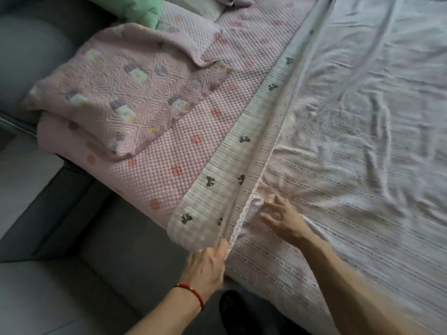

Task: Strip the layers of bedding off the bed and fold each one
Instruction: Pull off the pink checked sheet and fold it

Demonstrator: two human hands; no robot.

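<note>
Quilt (251, 131) with bow print lies folded back in a long strip running from the near bed edge away toward the head — its near corner sits at the left hand (205, 267), which pinches it. Right hand (283, 220) rests spread and loose on the sheet (362, 117) just beside the fold. Further left: pink cover (169, 146), a folded blanket (116, 93), green pillow (125, 8).
</note>
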